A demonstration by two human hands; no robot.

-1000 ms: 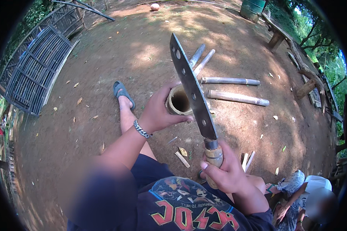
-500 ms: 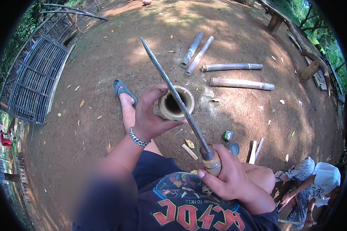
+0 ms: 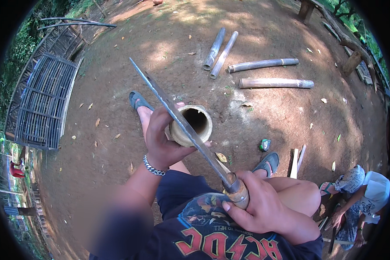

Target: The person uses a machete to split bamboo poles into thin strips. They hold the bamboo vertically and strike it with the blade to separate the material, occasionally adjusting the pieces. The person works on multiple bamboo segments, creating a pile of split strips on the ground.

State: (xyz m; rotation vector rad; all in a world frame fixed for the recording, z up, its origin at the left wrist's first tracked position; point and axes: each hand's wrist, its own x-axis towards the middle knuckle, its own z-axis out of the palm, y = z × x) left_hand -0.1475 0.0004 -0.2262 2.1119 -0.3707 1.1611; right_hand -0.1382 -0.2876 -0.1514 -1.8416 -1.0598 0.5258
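One bamboo tube (image 3: 199, 123) should handle stiff and fairly light, liable to split, best held round its outer wall; left fingers (image 3: 160, 118) curve wide around it, above the dirt ground (image 3: 91, 160). Its pale rim (image 3: 209, 128) is thick, its inside dark. Right fingers (image 3: 242, 213) wrap the handle (image 3: 239, 197) of a knife (image 3: 190, 133) slanting across the rim in view
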